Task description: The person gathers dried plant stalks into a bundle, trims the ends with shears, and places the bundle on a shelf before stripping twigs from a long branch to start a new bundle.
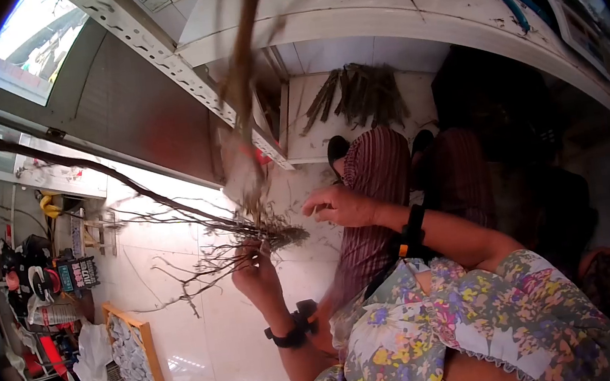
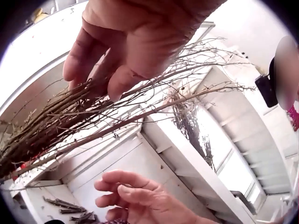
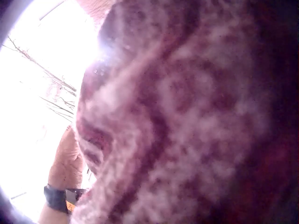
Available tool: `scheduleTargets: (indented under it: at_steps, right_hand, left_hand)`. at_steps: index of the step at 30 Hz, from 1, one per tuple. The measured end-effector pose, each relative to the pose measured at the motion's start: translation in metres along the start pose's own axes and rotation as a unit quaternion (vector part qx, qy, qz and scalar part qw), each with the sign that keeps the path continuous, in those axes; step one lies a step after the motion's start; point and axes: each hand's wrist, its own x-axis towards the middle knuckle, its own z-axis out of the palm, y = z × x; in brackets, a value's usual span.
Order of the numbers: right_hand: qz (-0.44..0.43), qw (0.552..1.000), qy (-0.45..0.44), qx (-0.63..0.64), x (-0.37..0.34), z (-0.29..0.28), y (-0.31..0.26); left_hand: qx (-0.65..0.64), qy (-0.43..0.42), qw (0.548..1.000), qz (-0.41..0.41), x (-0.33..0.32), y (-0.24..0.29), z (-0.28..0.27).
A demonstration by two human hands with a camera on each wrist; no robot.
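My left hand (image 1: pixel 254 273) grips a bundle of thin, bare twigs (image 1: pixel 280 237) beside my knee. In the left wrist view its fingers and thumb bend round the twig bundle (image 2: pixel 51 119), whose long, branching ends fan out to the right. My right hand (image 1: pixel 341 206) hovers over the striped trouser leg (image 1: pixel 378 162), apart from the twigs, with fingers loosely bent and nothing in them. Purple patterned cloth (image 3: pixel 163 116) fills most of the right wrist view and hides the right hand; part of the left hand (image 3: pixel 67 154) shows at its edge.
Cut stick pieces (image 1: pixel 366 95) lie in a pile under the white bench (image 1: pixel 375 18). Blue-handled pliers (image 1: pixel 515 8) rest on the bench top. A blurred branch (image 1: pixel 240 69) crosses close to the head camera. A wood-framed board (image 1: pixel 143 363) and a cluttered rack (image 1: pixel 36 292) stand at left.
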Motion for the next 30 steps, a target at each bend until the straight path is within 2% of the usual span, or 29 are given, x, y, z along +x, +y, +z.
scheduleTargets:
  at_steps: [2, 3, 4, 6, 7, 8, 10, 11, 12, 13, 14, 16, 18, 19, 22, 23, 24, 26, 28, 29, 30]
  right_hand:
    - [-0.002, 1.0, -0.012, -0.025, 0.0, 0.0, 0.003]
    - [-0.004, 0.999, -0.018, -0.037, 0.0, 0.0, 0.002]
    - [0.023, 0.999, -0.033, -0.028, 0.0, 0.001, -0.002]
    - [0.077, 0.995, -0.059, -0.013, 0.0, -0.001, -0.013]
    - [0.002, 0.996, -0.055, -0.069, -0.001, 0.005, 0.004]
    - [-0.072, 0.989, -0.041, -0.126, 0.0, 0.008, 0.006]
    - [-0.081, 0.983, -0.06, -0.153, 0.0, 0.009, 0.009]
    - [-0.057, 0.986, -0.081, -0.135, 0.001, 0.01, 0.009]
    - [-0.031, 0.988, -0.1, -0.118, 0.003, 0.012, 0.008]
    - [-0.061, 0.986, -0.086, -0.127, 0.0, 0.012, 0.007]
    - [-0.026, 0.987, -0.112, -0.111, 0.001, 0.008, 0.002]
    - [0.044, 0.983, -0.159, -0.083, 0.003, 0.0, -0.01]
    - [0.076, 0.977, -0.199, 0.01, 0.007, -0.007, -0.023]
    - [0.065, 0.985, -0.159, -0.021, 0.006, -0.003, -0.014]
    - [0.034, 0.992, -0.035, -0.117, 0.0, 0.021, 0.054]
    - [0.016, 0.999, -0.035, -0.006, 0.002, 0.022, 0.053]
    - [0.026, 0.999, -0.035, -0.027, 0.001, 0.021, 0.052]
    - [0.041, 0.996, -0.033, -0.072, 0.002, 0.012, 0.034]
    - [0.042, 0.995, -0.06, -0.066, 0.005, 0.005, 0.019]
    - [0.037, 0.995, -0.081, -0.054, 0.006, 0.009, 0.022]
    - [0.035, 0.993, -0.103, -0.039, 0.008, 0.015, 0.026]
  left_hand:
    - [0.073, -0.027, 0.997, -0.023, -0.01, -0.041, 0.013]
    - [-0.008, -0.076, 0.995, -0.068, -0.016, -0.066, 0.026]
    - [0.047, -0.158, 0.984, -0.066, -0.021, -0.08, 0.028]
    - [0.024, -0.157, 0.984, -0.075, -0.022, -0.047, 0.03]
    - [0.034, -0.127, 0.991, 0.005, -0.026, -0.059, 0.035]
    - [0.04, -0.141, 0.989, 0.007, -0.028, -0.055, 0.036]
    - [0.056, -0.165, 0.985, 0.018, -0.026, -0.044, 0.038]
    - [-0.007, -0.174, 0.985, 0.001, -0.027, -0.026, 0.039]
    - [0.071, -0.182, 0.98, 0.026, -0.029, -0.04, 0.044]
    - [0.133, -0.206, 0.969, 0.041, -0.03, -0.038, 0.047]
    - [0.194, -0.23, 0.952, 0.055, -0.031, -0.029, 0.051]
    - [0.154, -0.229, 0.959, 0.063, -0.035, -0.042, 0.061]
    - [0.099, -0.255, 0.959, 0.068, -0.03, -0.026, 0.062]
    - [0.091, -0.256, 0.962, -0.008, -0.028, -0.014, 0.061]
    - [0.03, -0.207, 0.975, 0.071, -0.024, -0.011, 0.047]
    - [0.024, -0.2, 0.977, 0.067, -0.023, -0.007, 0.037]
    - [-0.012, -0.188, 0.979, 0.076, -0.023, -0.013, 0.031]
    - [-0.039, -0.159, 0.986, 0.014, -0.025, -0.008, 0.023]
    - [-0.011, -0.155, 0.985, 0.079, -0.025, -0.014, 0.027]
    - [0.025, -0.186, 0.98, 0.066, -0.026, -0.028, 0.035]
    - [0.0, -0.192, 0.979, 0.066, -0.029, -0.036, 0.045]
